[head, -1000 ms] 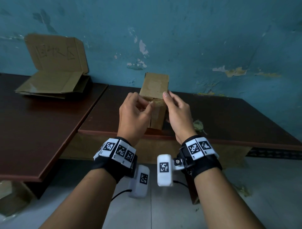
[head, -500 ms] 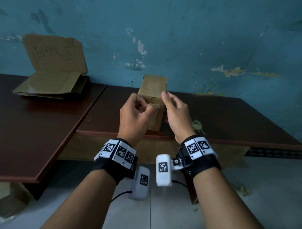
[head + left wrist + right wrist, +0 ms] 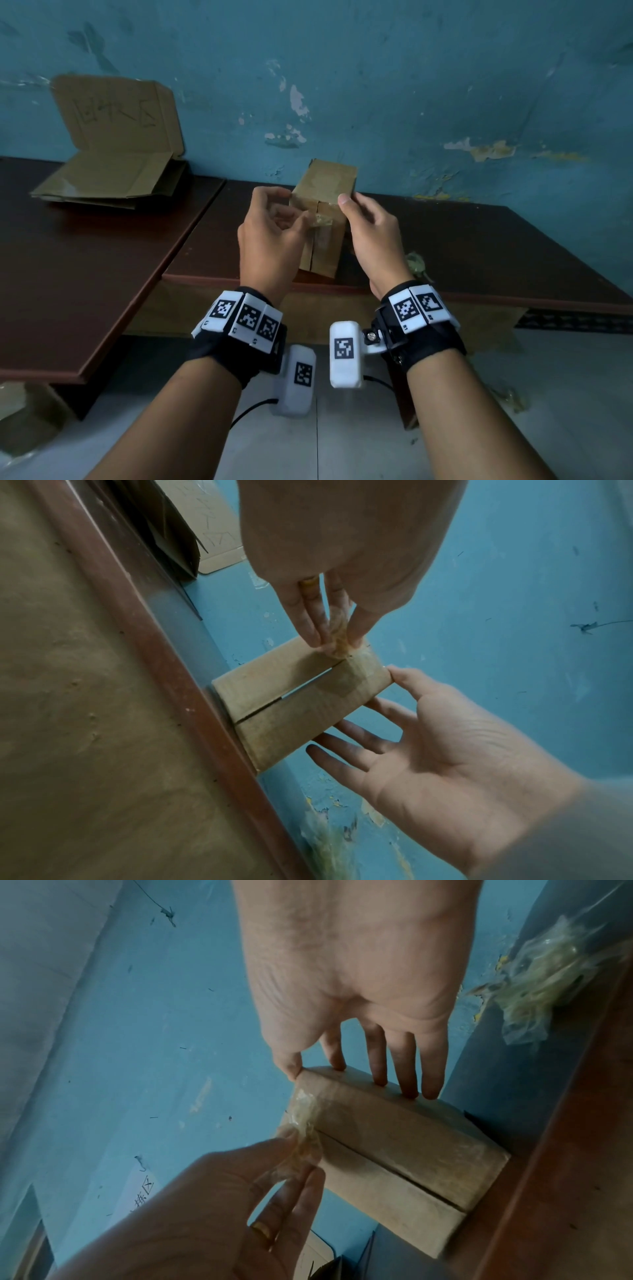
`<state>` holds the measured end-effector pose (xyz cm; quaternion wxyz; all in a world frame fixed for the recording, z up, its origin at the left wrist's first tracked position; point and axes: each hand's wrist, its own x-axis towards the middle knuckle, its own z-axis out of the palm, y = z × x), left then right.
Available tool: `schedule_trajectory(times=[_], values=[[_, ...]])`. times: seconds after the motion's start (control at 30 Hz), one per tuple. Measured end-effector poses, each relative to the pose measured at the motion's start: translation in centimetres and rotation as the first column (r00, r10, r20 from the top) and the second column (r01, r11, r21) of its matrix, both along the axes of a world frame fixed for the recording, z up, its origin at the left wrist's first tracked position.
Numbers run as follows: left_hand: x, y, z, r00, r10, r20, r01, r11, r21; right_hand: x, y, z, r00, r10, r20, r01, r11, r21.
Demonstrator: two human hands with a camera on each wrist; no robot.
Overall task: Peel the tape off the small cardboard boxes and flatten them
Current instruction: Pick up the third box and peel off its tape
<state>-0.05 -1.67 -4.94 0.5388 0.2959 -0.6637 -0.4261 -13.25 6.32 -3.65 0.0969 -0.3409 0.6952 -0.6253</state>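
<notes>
A small brown cardboard box (image 3: pixel 325 192) stands upright on the dark table near its front edge. Clear tape (image 3: pixel 320 221) runs over its top edge and down the front seam. My left hand (image 3: pixel 308 219) pinches the crumpled loose end of the tape (image 3: pixel 339 639) between thumb and fingers, just in front of the box (image 3: pixel 291 704). My right hand (image 3: pixel 349 212) holds the box (image 3: pixel 394 1150) from the right, thumb on the top front corner and fingers along the side. In the right wrist view, the tape (image 3: pixel 304 1139) stretches from the box's corner to my left hand (image 3: pixel 301 1153).
Flattened cardboard (image 3: pixel 106 178) lies stacked at the back left, with a marked sheet (image 3: pixel 116 113) leaning on the blue wall. A wad of peeled tape (image 3: pixel 416 262) sits on the right table (image 3: pixel 496 246) beside my right wrist. A second table (image 3: pixel 68 274) adjoins on the left.
My left hand has pulled the tape end away from the box's top front edge, so more tape hangs loose. My right hand has kept its hold on the box.
</notes>
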Motion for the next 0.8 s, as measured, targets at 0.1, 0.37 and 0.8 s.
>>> schedule_trajectory(times=[0.1, 0.37, 0.8], values=[[0.2, 0.3, 0.2, 0.997, 0.065, 0.032, -0.066, 0.998, 0.017, 0.1, -0.1, 0.1, 1.000, -0.010, 0.023, 0.010, 1.000, 0.000], [0.1, 0.2, -0.2, 0.958, 0.248, 0.141, -0.261, 0.962, 0.079, 0.2, -0.5, 0.0, 0.999, -0.028, 0.032, 0.029, 0.999, -0.031], [0.4, 0.0, 0.1, 0.989, -0.110, -0.096, 0.128, 0.970, 0.208, 0.7, -0.8, -1.3, 0.989, 0.120, -0.089, -0.128, 0.988, -0.081]])
